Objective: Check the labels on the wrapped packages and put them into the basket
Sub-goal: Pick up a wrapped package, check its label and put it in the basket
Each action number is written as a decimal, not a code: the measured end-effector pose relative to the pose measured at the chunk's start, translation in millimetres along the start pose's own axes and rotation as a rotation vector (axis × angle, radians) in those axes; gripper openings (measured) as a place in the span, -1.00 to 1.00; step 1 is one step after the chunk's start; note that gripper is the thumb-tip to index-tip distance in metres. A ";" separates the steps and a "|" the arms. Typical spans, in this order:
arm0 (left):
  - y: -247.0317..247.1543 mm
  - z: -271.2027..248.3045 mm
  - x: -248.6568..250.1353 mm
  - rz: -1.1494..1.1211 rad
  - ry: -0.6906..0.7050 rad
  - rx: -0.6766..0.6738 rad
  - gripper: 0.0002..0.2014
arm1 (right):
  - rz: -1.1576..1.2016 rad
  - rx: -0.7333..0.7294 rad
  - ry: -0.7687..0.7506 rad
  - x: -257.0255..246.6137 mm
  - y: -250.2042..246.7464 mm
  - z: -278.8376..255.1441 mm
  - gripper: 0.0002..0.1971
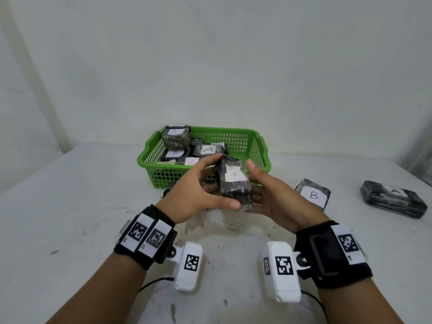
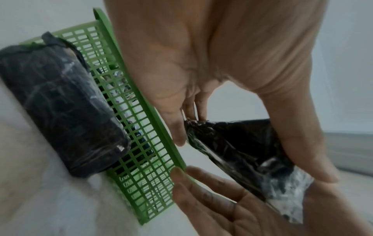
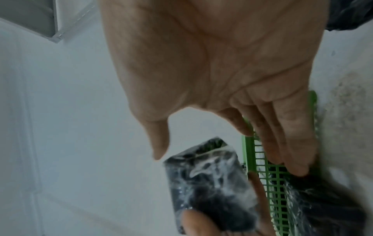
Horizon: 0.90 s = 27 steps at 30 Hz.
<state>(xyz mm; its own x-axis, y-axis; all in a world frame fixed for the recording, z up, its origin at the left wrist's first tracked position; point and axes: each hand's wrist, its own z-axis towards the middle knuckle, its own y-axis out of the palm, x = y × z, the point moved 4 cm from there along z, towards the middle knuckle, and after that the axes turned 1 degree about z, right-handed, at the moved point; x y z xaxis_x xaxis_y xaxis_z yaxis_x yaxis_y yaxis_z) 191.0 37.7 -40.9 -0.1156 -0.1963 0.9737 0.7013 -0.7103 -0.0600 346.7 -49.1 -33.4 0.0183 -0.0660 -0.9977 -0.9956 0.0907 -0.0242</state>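
My left hand (image 1: 218,183) grips a black wrapped package (image 1: 233,181) by its ends, thumb on the near end and fingers on the far end. Its white label faces up, with a mark I cannot read. My right hand (image 1: 254,183) lies open along the package's right side, fingers straight beneath it and thumb raised. The package (image 2: 252,156) hangs just in front of the green basket (image 1: 254,146). Several wrapped packages marked A or B lie in the left half of the basket.
A wrapped package marked B (image 1: 313,194) lies on the white table (image 1: 70,206) to the right. A longer one marked A (image 1: 392,198) lies farther right. Another dark package (image 2: 60,108) leans against the basket's front wall, under my hands. A wall stands close behind the basket.
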 end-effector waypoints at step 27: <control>6.0 -5.0 20.5 0.050 0.309 0.114 -0.48 | 0.100 0.048 -0.051 -2.7 0.7 -1.2 -0.65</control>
<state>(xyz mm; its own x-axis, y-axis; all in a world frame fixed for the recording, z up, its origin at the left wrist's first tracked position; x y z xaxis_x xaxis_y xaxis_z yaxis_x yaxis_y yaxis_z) 189.3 26.0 -22.4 -0.2750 -0.4371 0.8563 0.7835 -0.6181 -0.0639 345.8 -50.0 -30.6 -0.0753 -0.0033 -0.9972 -0.9872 0.1415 0.0741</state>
